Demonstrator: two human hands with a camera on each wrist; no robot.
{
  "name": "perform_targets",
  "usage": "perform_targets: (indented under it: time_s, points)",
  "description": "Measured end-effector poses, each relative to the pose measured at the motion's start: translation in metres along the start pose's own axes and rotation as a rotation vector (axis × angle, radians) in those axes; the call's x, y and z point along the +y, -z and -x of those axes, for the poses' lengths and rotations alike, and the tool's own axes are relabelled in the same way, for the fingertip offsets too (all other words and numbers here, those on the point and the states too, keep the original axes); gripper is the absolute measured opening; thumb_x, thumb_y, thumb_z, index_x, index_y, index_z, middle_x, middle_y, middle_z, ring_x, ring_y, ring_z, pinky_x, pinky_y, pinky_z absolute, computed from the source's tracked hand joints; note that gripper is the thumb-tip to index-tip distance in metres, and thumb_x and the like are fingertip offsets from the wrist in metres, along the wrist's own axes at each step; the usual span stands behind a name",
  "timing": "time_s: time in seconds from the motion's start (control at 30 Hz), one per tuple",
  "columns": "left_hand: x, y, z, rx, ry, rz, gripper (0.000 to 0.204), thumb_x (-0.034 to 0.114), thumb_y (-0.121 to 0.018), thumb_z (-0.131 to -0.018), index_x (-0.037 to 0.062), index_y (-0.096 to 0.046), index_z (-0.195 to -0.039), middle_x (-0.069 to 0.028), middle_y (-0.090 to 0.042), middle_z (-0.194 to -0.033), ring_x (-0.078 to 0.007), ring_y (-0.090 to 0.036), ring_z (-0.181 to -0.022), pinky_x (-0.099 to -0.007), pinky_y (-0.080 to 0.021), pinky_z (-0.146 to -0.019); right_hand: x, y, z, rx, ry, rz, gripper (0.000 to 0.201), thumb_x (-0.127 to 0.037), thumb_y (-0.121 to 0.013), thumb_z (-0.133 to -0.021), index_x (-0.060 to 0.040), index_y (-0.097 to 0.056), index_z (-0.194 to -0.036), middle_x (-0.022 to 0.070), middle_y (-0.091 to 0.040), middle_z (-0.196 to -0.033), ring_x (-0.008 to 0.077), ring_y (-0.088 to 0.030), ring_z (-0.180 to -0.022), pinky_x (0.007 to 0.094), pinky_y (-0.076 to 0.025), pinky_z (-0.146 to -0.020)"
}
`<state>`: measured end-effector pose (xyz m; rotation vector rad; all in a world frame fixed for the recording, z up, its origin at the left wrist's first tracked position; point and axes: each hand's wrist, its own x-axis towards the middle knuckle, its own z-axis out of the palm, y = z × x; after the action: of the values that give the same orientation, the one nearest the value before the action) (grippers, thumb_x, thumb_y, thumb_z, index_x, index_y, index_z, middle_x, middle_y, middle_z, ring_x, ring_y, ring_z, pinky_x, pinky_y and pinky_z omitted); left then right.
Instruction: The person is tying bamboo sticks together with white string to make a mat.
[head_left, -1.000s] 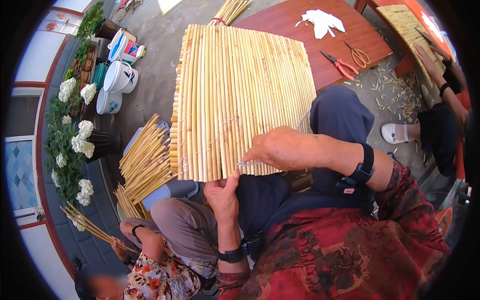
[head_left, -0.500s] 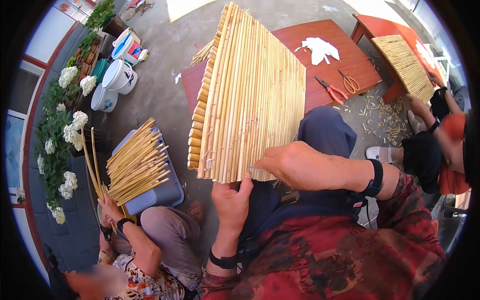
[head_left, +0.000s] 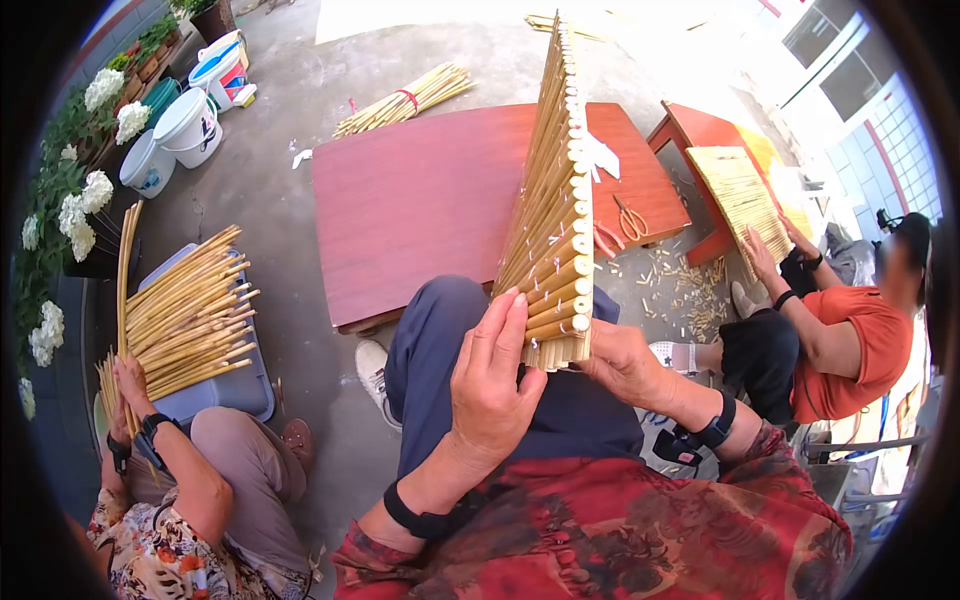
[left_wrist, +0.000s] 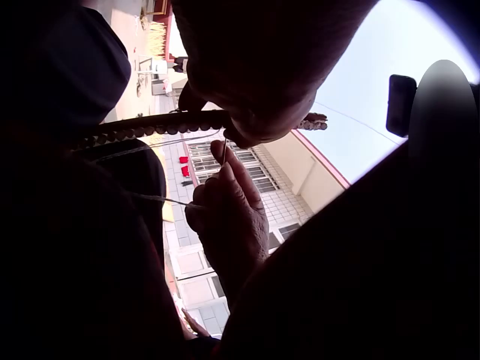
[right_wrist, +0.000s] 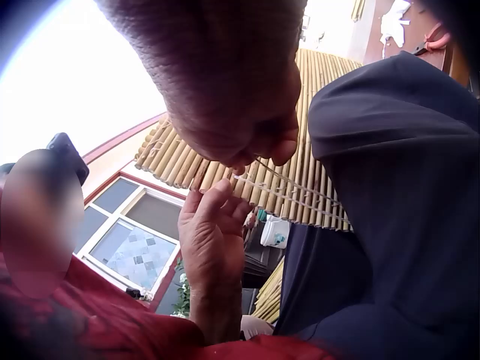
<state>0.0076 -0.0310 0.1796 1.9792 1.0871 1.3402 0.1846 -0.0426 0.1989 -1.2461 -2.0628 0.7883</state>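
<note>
The mat of reed stalks (head_left: 560, 240) stands almost edge-on in the head view, light thread knots along its stalks. My left hand (head_left: 490, 390) grips its near end, fingertips against the left face. Behind the right face is my right hand (head_left: 630, 365), its fingertips partly hidden. In the left wrist view the right hand (left_wrist: 232, 217) pinches a thin needle (left_wrist: 225, 151) close under the mat, with a thread (left_wrist: 157, 198) running from the hand. The right wrist view shows the left hand (right_wrist: 214, 247) at the mat's edge (right_wrist: 281, 202), beside the right hand (right_wrist: 232, 112).
A low red-brown table (head_left: 420, 200) with scissors (head_left: 630, 218) and pliers (head_left: 607, 240) lies beyond my knees. At the left a person holds stalks beside a grey-blue bin (head_left: 250, 385); at the right another handles a second mat (head_left: 735, 190). Cut pieces litter the floor.
The mat has turned from face-on to nearly edge-on. My left fingers have come onto its left face, and the right hand has gone from the front face to behind the mat.
</note>
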Motion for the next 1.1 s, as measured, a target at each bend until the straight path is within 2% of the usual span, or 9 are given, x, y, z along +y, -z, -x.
perform_targets:
  time_s: [0.23, 0.3, 0.33, 0.43, 0.53, 0.6, 0.83, 0.9, 1.1]
  points:
    - [-0.021, -0.007, 0.002, 0.061, 0.04, 0.076, 0.065, -0.007, -0.058, -0.059, 0.006, -0.043, -0.121, -0.0171, -0.029, -0.13, -0.0314, -0.042, -0.109, -0.0339, -0.039, -0.088, 0.005, 0.017, -0.02, -0.134, 0.067, 0.098, 0.027, 0.0, -0.058, -0.073, -0.0078, -0.057, -0.099, 0.0078, -0.046, -0.065, 0.023, -0.048, -0.06, 0.0315, -0.04, -0.054]
    - [-0.029, -0.011, 0.005, -0.019, 0.166, 0.406, 0.07, -0.008, -0.058, -0.059, 0.0079, -0.038, -0.124, -0.0173, -0.026, -0.132, -0.0305, -0.038, -0.114, -0.0344, -0.036, -0.091, 0.005, 0.023, -0.024, -0.219, 0.016, 0.177, 0.028, -0.002, -0.058, -0.074, -0.0083, -0.057, -0.101, 0.0094, -0.053, -0.074, 0.026, -0.054, -0.068, 0.031, -0.044, -0.059]
    - [-0.031, -0.013, 0.006, -0.001, 0.179, 0.412, 0.07, -0.008, -0.058, -0.059, 0.0079, -0.038, -0.124, -0.0173, -0.026, -0.132, -0.0305, -0.038, -0.114, -0.0344, -0.036, -0.091, -0.002, 0.024, -0.03, -0.22, 0.0, 0.076, 0.028, -0.004, -0.057, -0.075, -0.0087, -0.056, -0.103, 0.0113, -0.057, -0.088, 0.0296, -0.057, -0.08, 0.031, -0.046, -0.067]
    - [-0.039, -0.017, 0.006, -0.078, 0.087, 0.25, 0.077, -0.008, -0.058, -0.059, 0.0018, -0.027, -0.129, -0.0181, -0.023, -0.134, -0.0327, -0.037, -0.114, -0.0366, -0.031, -0.093, -0.015, 0.03, -0.033, -0.263, -0.012, 0.206, 0.028, -0.005, -0.056, -0.076, -0.009, -0.055, -0.104, 0.0125, -0.057, -0.099, 0.0311, -0.056, -0.088, 0.0316, -0.046, -0.072]
    - [-0.042, -0.017, 0.006, -0.056, 0.056, 0.196, 0.078, -0.008, -0.057, -0.058, -0.0015, -0.024, -0.128, -0.0187, -0.026, -0.132, -0.0347, -0.038, -0.111, -0.0374, -0.032, -0.091, -0.02, 0.032, -0.032, -0.255, -0.041, 0.127, 0.026, -0.005, -0.055, -0.077, -0.0086, -0.055, -0.102, 0.0124, -0.057, -0.099, 0.0318, -0.055, -0.088, 0.033, -0.046, -0.073]
    - [-0.042, -0.016, 0.006, -0.057, 0.043, 0.186, 0.079, -0.008, -0.058, -0.057, -0.0017, -0.023, -0.128, -0.019, -0.027, -0.131, -0.0351, -0.038, -0.11, -0.0377, -0.032, -0.091, -0.011, 0.035, -0.029, -0.304, 0.048, 0.216, 0.023, -0.004, -0.054, -0.077, -0.0081, -0.055, -0.1, 0.012, -0.057, -0.098, 0.0323, -0.055, -0.089, 0.0336, -0.045, -0.073]
    - [-0.038, -0.01, 0.001, -0.103, 0.05, 0.149, 0.08, -0.006, -0.059, -0.056, -0.0053, -0.022, -0.127, -0.0227, -0.031, -0.127, -0.0356, -0.04, -0.109, -0.0384, -0.033, -0.09, -0.01, 0.032, -0.028, -0.283, -0.039, 0.155, 0.023, -0.005, -0.056, -0.077, -0.0085, -0.055, -0.1, 0.0112, -0.059, -0.094, 0.0307, -0.058, -0.083, 0.0316, -0.047, -0.069]
    - [-0.036, -0.011, 0.0, -0.097, 0.042, 0.124, 0.079, -0.006, -0.058, -0.056, -0.0056, -0.022, -0.127, -0.0233, -0.031, -0.127, -0.0357, -0.04, -0.109, -0.0383, -0.033, -0.09, -0.009, 0.03, -0.03, -0.248, 0.068, 0.227, 0.022, -0.007, -0.056, -0.078, -0.0084, -0.056, -0.101, 0.0111, -0.06, -0.095, 0.0293, -0.059, -0.082, 0.0302, -0.048, -0.068]
    - [-0.035, -0.013, 0.001, -0.096, 0.037, 0.076, 0.077, -0.006, -0.057, -0.058, -0.0062, -0.022, -0.127, -0.0242, -0.033, -0.125, -0.0363, -0.04, -0.109, -0.0382, -0.034, -0.091, -0.003, 0.027, -0.028, -0.218, 0.124, 0.201, 0.025, -0.006, -0.056, -0.078, -0.0083, -0.056, -0.103, 0.0108, -0.059, -0.098, 0.0276, -0.059, -0.085, 0.0297, -0.048, -0.07]
